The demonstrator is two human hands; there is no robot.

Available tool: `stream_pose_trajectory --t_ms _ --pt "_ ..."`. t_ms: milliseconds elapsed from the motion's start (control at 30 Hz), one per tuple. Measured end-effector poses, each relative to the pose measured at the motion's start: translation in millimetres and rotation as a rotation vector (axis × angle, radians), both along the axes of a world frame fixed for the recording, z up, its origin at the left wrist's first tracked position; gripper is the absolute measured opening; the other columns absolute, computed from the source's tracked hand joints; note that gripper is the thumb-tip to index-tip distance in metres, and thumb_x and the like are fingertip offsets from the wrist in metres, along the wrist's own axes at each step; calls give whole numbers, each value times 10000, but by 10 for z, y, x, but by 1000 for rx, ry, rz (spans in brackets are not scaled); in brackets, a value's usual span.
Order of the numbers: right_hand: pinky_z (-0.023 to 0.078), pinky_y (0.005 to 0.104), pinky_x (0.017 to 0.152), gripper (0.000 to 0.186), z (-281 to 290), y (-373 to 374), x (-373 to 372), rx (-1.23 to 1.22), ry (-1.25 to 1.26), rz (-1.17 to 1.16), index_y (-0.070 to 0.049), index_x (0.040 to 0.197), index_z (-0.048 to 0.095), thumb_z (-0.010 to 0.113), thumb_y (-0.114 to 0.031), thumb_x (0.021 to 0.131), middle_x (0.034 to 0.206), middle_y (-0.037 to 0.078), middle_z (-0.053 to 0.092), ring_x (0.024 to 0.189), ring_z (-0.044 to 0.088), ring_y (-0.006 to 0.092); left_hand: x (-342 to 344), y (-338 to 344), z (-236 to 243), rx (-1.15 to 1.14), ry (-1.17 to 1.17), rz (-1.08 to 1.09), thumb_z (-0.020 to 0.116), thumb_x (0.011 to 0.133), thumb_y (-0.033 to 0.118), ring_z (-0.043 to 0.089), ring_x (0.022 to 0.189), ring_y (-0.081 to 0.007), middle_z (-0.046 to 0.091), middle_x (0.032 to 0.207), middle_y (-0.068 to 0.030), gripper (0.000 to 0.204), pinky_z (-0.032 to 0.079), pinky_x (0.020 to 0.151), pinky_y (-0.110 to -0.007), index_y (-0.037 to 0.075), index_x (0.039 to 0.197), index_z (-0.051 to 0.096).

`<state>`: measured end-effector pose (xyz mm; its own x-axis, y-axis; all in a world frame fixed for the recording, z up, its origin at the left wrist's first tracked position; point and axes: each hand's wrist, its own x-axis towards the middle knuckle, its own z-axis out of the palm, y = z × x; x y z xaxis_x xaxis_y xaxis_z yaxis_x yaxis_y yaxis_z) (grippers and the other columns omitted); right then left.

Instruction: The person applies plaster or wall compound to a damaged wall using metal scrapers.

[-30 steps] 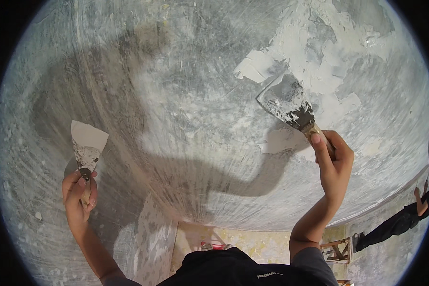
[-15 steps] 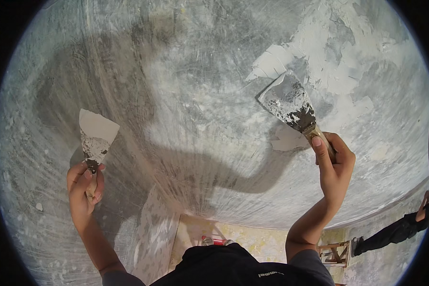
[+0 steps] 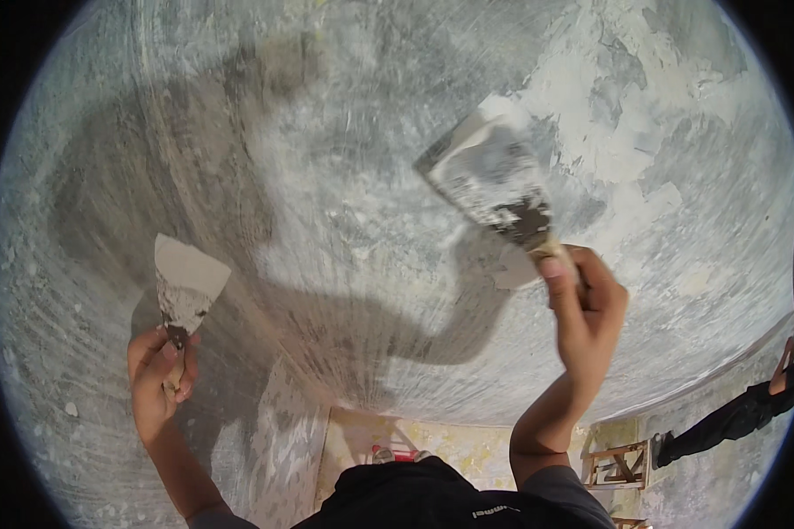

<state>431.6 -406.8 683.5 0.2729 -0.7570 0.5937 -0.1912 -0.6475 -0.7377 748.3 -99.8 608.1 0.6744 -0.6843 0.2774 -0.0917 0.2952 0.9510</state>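
My right hand (image 3: 587,304) is closed round the wooden handle of a wide putty knife (image 3: 503,181), its blade smeared with white filler and slightly blurred by motion. That blade lies over the grey wall (image 3: 362,220), left of a broad patch of white filler (image 3: 626,106). In my left hand (image 3: 161,375) is a second putty knife (image 3: 191,278), blade upward, its upper part coated in smooth white filler. The left blade is near the corner where two wall faces meet; whether it touches the wall I cannot tell.
At the far right another person's dark-clothed leg (image 3: 723,432) reaches a wooden stool (image 3: 619,467). Below me shows a yellowish stained floor (image 3: 468,445) with a red object (image 3: 408,456) by my feet. Shadows of my arms fall across the wall.
My right hand has moved left with its putty knife, whose blade is now further from the filler patch. The left putty knife has dropped a little lower and slightly right.
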Motion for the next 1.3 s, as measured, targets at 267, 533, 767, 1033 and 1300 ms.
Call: stream_pose_trajectory --t_ms 267,533,767,1033,1300 --pt "288 220 490 228 -159 -76 -145 25 21 -46 35 950 712 767 -183 918 589 -31 516 565 388 11 56 17 -67 -7 35 -46 624 941 219 401 404 -100 572 615 -118 358 292 350 -230 -116 1065 632" --pt "330 238 492 225 -151 -68 101 -25 117 -38 25 961 709 775 -185 912 578 25 519 560 422 34 34 -9 -97 118 103 48 657 907 239 474 450 -112 621 669 -122 344 329 379 -236 -86 1018 669" --pt "264 194 502 166 -495 40 -185 90 -186 49 37 969 712 727 -127 949 646 -60 535 577 379 1 33 -127 -88 155 122 -17 665 908 250 471 463 -101 636 692 -104 344 319 387 -247 -67 1040 682" --pt "340 190 523 172 -937 406 533 438 -92 550 30 994 713 730 -137 956 690 -40 590 607 454 7 -15 -151 98 243 23 -59 642 947 197 481 534 -70 646 744 -56 281 338 442 -229 -36 1091 706" --pt "350 207 516 154 -1072 823 1041 291 -55 654 4 976 720 724 -149 961 621 -44 561 584 435 17 -84 -125 93 309 -202 -49 608 991 141 481 550 -35 642 739 -10 225 353 463 -212 -24 1102 714"
